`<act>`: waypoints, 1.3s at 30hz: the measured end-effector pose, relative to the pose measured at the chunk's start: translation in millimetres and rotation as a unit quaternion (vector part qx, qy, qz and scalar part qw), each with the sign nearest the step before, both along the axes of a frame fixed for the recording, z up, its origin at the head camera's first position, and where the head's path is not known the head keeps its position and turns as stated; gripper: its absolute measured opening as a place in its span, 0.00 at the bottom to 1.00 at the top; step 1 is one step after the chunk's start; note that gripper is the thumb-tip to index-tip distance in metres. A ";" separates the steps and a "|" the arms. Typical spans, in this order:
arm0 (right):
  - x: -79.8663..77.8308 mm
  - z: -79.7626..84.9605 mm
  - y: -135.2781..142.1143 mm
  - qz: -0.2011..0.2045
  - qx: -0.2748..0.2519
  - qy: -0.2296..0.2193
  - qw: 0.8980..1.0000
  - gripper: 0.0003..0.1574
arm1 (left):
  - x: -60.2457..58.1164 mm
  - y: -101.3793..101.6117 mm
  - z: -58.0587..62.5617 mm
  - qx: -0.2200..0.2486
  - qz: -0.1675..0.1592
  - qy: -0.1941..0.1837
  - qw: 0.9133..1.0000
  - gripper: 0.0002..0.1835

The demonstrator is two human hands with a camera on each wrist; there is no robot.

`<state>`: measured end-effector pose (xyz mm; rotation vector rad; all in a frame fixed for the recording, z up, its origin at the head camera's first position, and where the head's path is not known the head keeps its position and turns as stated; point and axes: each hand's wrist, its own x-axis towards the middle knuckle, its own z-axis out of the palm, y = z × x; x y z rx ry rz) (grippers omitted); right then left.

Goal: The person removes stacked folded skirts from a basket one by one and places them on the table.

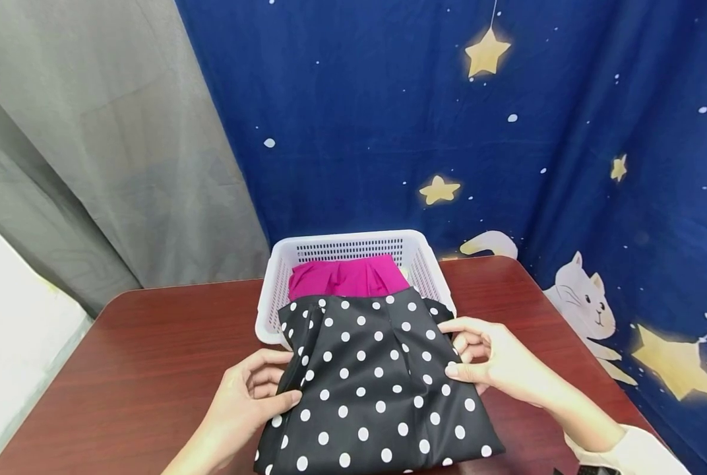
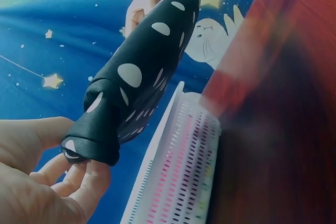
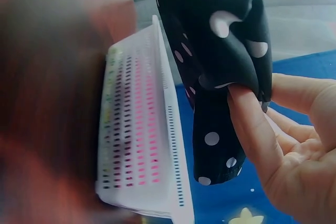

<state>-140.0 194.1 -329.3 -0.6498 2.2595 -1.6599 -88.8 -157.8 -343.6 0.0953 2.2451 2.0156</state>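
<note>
A folded black garment with white polka dots, by its pleats a skirt (image 1: 365, 376), is held up off the table in both hands. Its far edge overlaps the front of a white plastic basket (image 1: 264, 316). My left hand (image 1: 241, 399) pinches the skirt's left side between thumb and fingers; the left wrist view shows that folded edge between them. On the opposite side my right hand (image 1: 490, 356) pinches the right edge, thumb on top and some fingers beneath. Inside the basket lies a folded magenta cloth (image 1: 344, 276), partly hidden by the skirt.
The basket stands at the back of a reddish-brown wooden table (image 1: 152, 369). Behind the table hang a blue curtain (image 1: 353, 119) with stars and a cat, and a grey curtain (image 1: 134, 145) to the left.
</note>
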 end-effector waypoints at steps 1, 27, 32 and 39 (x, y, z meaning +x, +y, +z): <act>1.5 -2.0 0.1 0.001 -0.003 -0.004 1.000 0.35 | 1.5 -0.3 -1.4 -0.002 0.000 -0.002 1.000 0.26; 20.9 -60.5 9.5 0.022 -0.033 -0.041 0.998 0.33 | 20.3 2.7 -58.4 0.061 -0.041 -0.064 0.995 0.28; 21.3 -73.4 10.2 0.018 -0.037 -0.043 0.998 0.33 | 18.2 4.0 -68.6 0.065 -0.045 -0.074 0.994 0.29; 17.2 -89.5 3.8 0.000 -0.039 -0.062 0.997 0.33 | 10.2 2.8 -81.9 0.076 -0.045 -0.083 0.993 0.30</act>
